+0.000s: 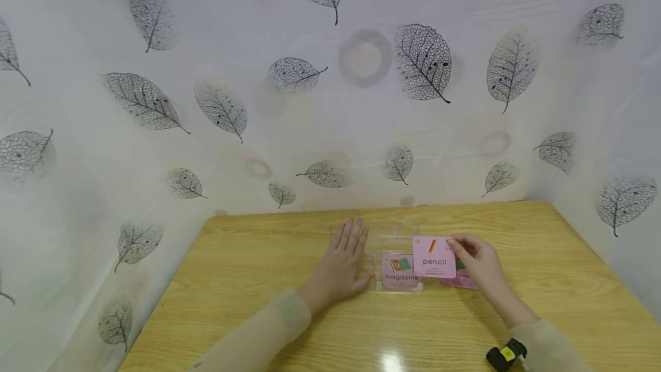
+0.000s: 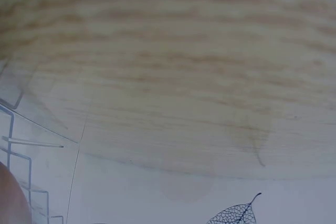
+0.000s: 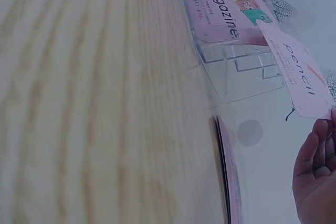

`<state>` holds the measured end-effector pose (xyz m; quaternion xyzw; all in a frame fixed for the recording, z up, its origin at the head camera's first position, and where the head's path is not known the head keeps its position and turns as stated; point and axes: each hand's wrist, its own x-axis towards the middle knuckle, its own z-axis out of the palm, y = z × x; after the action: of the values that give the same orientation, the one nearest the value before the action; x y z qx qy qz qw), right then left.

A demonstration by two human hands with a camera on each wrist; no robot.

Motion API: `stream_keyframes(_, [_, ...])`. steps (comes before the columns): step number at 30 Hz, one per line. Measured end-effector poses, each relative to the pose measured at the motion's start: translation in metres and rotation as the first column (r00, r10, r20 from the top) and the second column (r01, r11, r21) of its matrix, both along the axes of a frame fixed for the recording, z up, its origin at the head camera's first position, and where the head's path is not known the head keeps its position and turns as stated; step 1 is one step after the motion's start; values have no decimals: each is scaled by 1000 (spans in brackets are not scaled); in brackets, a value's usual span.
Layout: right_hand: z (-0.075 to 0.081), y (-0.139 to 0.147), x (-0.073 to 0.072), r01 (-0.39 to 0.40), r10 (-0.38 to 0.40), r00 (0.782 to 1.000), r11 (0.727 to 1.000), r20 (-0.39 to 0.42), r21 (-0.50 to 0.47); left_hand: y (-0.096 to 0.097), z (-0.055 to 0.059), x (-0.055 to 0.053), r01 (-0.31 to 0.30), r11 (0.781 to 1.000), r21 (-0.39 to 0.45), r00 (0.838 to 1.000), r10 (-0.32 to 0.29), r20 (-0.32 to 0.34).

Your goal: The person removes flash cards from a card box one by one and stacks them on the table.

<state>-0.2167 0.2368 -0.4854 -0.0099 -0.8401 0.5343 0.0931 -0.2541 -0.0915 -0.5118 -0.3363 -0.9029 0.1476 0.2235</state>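
Observation:
My right hand (image 1: 477,260) pinches the upper right corner of a pink flashcard (image 1: 434,257) marked "pencil", held above the table. Its left edge overlaps a clear plastic case (image 1: 377,245). Inside the case's front right part lies a pink "magazine" flashcard (image 1: 400,272), also visible in the right wrist view as the magazine card (image 3: 226,17). My left hand (image 1: 343,257) rests with straight fingers on the left side of the case. Partly hidden behind the right hand, another pink card (image 1: 461,281) lies on the table; in the right wrist view it looks like a thin stack (image 3: 228,171).
The wooden table (image 1: 248,280) ends at the back against a white curtain (image 1: 232,188) printed with leaves. That curtain also hangs along both sides. A black device with a yellow mark (image 1: 507,355) sits at the right wrist.

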Motion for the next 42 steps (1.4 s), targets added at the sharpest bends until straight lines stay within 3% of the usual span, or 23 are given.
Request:
stream_keyframes(10, [0, 5, 1, 7, -7, 1000, 1000, -15, 0, 0, -2, 0, -2, 1000, -2, 1000, 2, -22])
stream_keyframes(18, [1, 8, 2, 27, -27, 1000, 1000, 2, 8, -1, -6, -3, 15, 1000, 10, 997, -14, -76])
stream_keyframes(29, [-1, 14, 3, 43, -42, 999, 999, -16, 24, 0, -4, 0, -13, 1000, -7, 1000, 12, -28])
stream_keyframes(42, [0, 21, 3, 68, -68, 998, 997, -11, 39, 0, -3, 0, -4, 1000, -5, 999, 4, -37])
